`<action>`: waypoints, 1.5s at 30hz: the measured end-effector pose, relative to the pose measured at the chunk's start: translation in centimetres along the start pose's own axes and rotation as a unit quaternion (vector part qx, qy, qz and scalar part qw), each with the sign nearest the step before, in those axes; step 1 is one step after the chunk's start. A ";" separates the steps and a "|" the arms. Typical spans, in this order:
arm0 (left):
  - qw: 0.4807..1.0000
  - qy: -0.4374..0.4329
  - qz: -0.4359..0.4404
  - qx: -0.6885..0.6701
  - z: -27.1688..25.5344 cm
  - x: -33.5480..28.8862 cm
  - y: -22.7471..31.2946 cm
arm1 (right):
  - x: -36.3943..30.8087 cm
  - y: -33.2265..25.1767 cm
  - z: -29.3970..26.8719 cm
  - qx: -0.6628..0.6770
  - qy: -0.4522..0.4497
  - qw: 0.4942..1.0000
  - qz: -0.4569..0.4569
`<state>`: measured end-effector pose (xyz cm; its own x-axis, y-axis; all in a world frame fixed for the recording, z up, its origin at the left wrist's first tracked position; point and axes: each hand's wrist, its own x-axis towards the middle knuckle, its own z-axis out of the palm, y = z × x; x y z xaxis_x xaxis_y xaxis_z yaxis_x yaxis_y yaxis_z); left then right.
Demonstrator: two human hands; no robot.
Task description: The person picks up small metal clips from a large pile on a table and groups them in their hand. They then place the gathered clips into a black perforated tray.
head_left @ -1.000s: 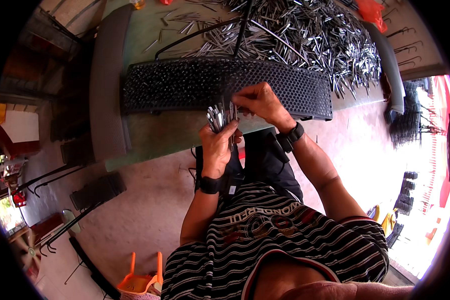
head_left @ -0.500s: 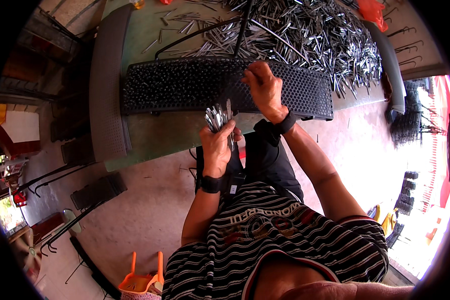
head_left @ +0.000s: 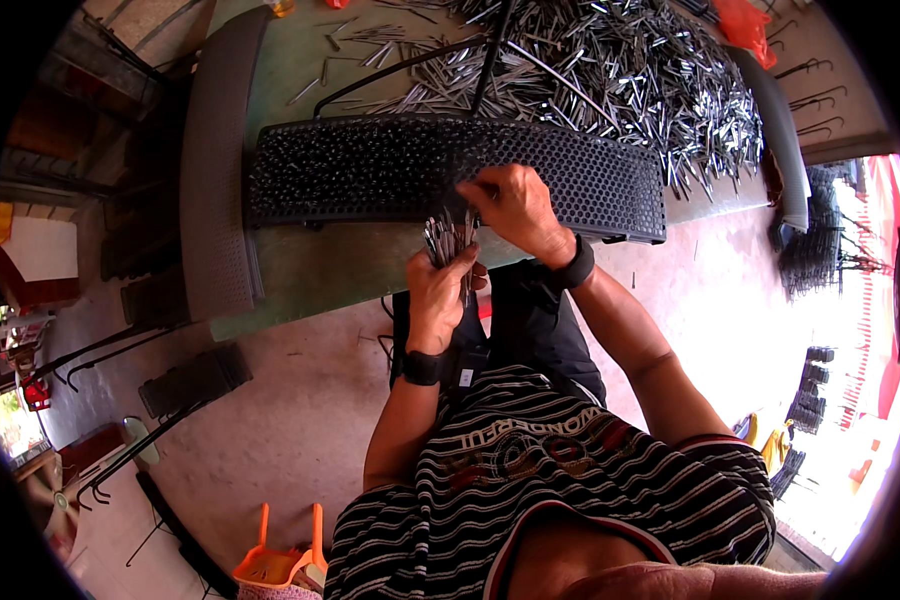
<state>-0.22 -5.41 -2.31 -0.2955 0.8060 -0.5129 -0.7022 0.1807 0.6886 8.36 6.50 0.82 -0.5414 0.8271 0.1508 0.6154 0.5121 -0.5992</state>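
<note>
My left hand (head_left: pixel 438 300) is closed round a bundle of thin metal strips (head_left: pixel 442 238), their ends pointing up and away from me. Just above and to the right, my right hand (head_left: pixel 518 212) has its thumb and forefinger pinched close to the tips of the bundle. Whether a strip is between those fingers is too small and dark to make out. Right behind both hands lies a long black perforated rack (head_left: pixel 610 185). Small shiny ends fill the holes of its left part, while the holes on the right show bare.
A large heap of loose metal strips (head_left: pixel 620 75) covers the far part of the green table (head_left: pixel 300 260). A grey perforated panel (head_left: pixel 215 180) stands along its left side. Bent black rods (head_left: pixel 485 75) rise behind the rack. An orange stool (head_left: pixel 275 565) is on the floor, lower left.
My right hand has come down and toward me from over the rack to the tips of the bundle. My left hand has shifted slightly to the right with the strips.
</note>
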 end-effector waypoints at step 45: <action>0.999 0.024 0.008 -0.039 -0.7 0.4 0.3 | 1.3 0.6 0.5 0.023 0.153 0.983 -0.097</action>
<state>-1.04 -5.43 -2.69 -0.3372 0.7800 -0.5271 -0.7446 0.1216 0.6564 7.77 7.74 0.25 -0.4439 0.7490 0.4919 0.4871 0.6624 -0.5691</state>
